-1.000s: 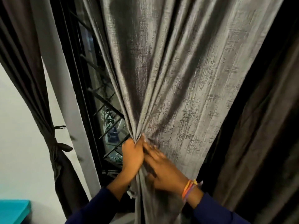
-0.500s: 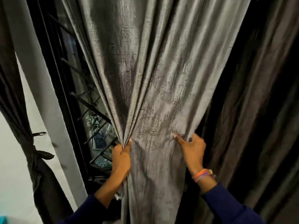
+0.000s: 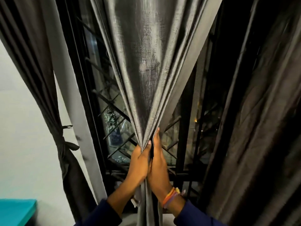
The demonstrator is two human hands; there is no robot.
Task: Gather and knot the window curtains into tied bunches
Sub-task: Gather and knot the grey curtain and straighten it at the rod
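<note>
Right hand point(image 3: 157, 167) just swept the far edge in, so now both it and the left hand point(image 3: 138, 162) grip the grey curtain point(image 3: 143, 62) bunched mid-window. Gathering's basically done, knot's next.

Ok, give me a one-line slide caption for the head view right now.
Both hands, left hand and right hand, squeeze the grey curtain into one bunch before the window grille; left dark curtain already tied.

Left hand point(image 3: 138, 162), right hand point(image 3: 158, 162) pressed together.
</note>
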